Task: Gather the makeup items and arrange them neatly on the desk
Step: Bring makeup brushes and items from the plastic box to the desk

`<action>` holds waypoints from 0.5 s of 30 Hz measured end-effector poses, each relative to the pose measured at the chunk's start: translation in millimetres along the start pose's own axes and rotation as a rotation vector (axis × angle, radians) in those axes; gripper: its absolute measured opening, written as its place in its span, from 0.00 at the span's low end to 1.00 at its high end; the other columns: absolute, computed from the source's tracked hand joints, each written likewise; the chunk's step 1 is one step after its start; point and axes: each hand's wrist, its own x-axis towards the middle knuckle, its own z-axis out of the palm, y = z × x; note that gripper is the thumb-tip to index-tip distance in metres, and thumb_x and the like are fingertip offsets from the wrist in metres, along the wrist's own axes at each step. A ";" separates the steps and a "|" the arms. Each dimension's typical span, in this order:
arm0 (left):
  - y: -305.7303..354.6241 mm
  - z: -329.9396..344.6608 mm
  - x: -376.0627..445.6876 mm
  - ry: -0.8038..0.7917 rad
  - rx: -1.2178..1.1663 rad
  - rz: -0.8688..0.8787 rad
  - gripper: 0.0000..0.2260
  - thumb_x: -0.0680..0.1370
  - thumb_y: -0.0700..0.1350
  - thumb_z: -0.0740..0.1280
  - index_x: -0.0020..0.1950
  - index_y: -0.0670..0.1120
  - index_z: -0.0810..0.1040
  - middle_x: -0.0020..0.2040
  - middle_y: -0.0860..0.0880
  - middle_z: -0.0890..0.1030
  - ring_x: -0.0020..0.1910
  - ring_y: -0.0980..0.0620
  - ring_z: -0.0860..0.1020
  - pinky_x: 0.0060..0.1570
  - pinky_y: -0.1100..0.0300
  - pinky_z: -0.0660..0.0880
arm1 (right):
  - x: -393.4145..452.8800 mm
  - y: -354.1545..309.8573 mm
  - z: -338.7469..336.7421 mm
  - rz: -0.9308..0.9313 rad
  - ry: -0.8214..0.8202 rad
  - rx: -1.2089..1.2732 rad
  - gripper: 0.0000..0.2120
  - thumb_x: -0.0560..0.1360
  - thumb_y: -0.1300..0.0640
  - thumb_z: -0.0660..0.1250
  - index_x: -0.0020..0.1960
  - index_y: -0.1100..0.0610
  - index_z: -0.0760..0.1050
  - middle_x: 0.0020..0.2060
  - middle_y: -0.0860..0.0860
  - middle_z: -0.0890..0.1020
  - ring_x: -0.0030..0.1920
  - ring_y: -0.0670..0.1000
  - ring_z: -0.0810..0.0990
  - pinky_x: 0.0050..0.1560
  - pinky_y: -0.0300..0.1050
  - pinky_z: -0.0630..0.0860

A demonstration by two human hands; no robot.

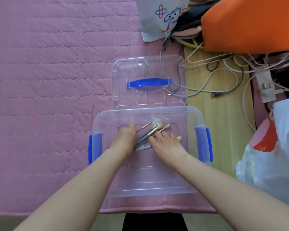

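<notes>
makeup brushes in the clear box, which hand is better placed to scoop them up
Probably left: the left hand already touches the grey-handled makeup brushes, at their handle ends; the right hand lies flat over them.

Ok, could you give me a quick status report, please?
Both hands inside clear plastic bin. Left hand and right hand on grey-handled makeup brushes. Blue-handled clear lid off, behind bin.

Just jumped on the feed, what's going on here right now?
A person has both hands inside an open clear storage box on a pink quilt. The left hand and right hand are closing in on a loose bunch of makeup brushes on the box floor. The box's lid, with its blue handle, lies just beyond it.
</notes>
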 end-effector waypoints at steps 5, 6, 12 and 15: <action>0.0 5.1 -0.8 0.089 -0.223 -0.032 0.06 0.77 0.40 0.61 0.50 0.38 0.72 0.50 0.35 0.78 0.51 0.37 0.75 0.48 0.51 0.71 | 0.4 2.3 7.9 -0.013 0.043 -0.072 0.14 0.67 0.59 0.56 0.42 0.51 0.80 0.38 0.48 0.81 0.35 0.50 0.80 0.31 0.40 0.73; -0.1 5.6 0.0 0.094 -0.245 -0.033 0.06 0.77 0.42 0.63 0.48 0.39 0.73 0.50 0.36 0.78 0.51 0.38 0.75 0.48 0.52 0.71 | 1.1 3.2 9.7 -0.022 0.045 -0.069 0.08 0.66 0.57 0.64 0.42 0.51 0.80 0.38 0.48 0.81 0.35 0.49 0.80 0.31 0.39 0.74; -2.3 5.4 3.3 0.095 -0.285 -0.043 0.05 0.74 0.42 0.69 0.43 0.42 0.75 0.47 0.41 0.80 0.50 0.41 0.76 0.43 0.56 0.68 | 5.9 3.1 9.9 0.029 0.082 -0.003 0.10 0.57 0.56 0.77 0.37 0.53 0.80 0.35 0.50 0.81 0.31 0.51 0.80 0.25 0.39 0.71; -1.5 3.0 3.4 0.074 -0.253 -0.023 0.06 0.74 0.42 0.69 0.45 0.41 0.76 0.48 0.41 0.80 0.51 0.41 0.76 0.45 0.55 0.71 | 6.4 3.7 11.4 0.014 0.078 0.008 0.12 0.55 0.57 0.78 0.36 0.52 0.80 0.34 0.51 0.81 0.31 0.51 0.80 0.25 0.39 0.72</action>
